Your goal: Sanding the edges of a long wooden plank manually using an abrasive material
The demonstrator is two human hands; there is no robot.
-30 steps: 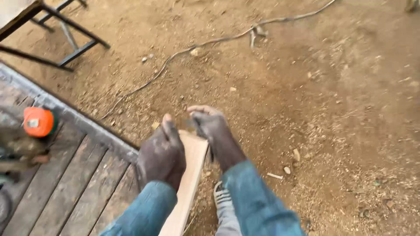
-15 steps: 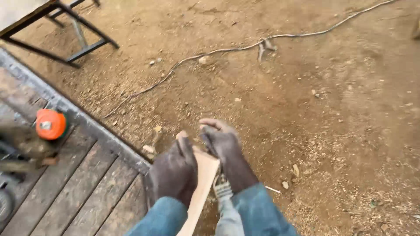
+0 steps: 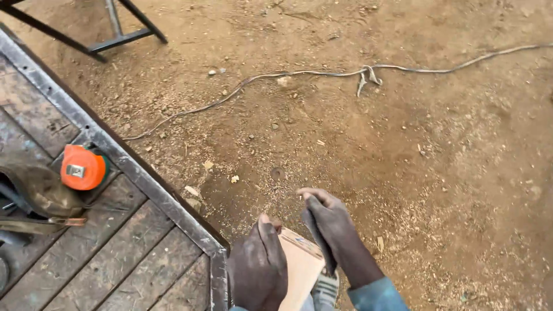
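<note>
Both hands, left hand (image 3: 257,270) and right hand (image 3: 334,230), fingers clamped on a pale board (image 3: 299,270); wooden platform (image 3: 86,253) with orange tape measure (image 3: 82,167) at nine o'clock, cable (image 3: 299,74) on dirt at twelve.

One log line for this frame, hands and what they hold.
left hand: grips wooden board | right hand: on board edge | orange tape measure: on plank table | cable: on dirt

1. A wooden plank platform (image 3: 115,259) with a grey metal edge frame (image 3: 121,155) fills the lower left.
2. An orange round tape measure (image 3: 83,167) lies on the platform, just inside the metal frame.
3. A dark worn tool (image 3: 34,193) lies touching the tape measure on its left.
4. A thin cable (image 3: 299,74) runs across the dirt ground (image 3: 438,173), well beyond the platform.
5. Black metal stand legs (image 3: 115,34) rest past the platform's far edge.
</note>
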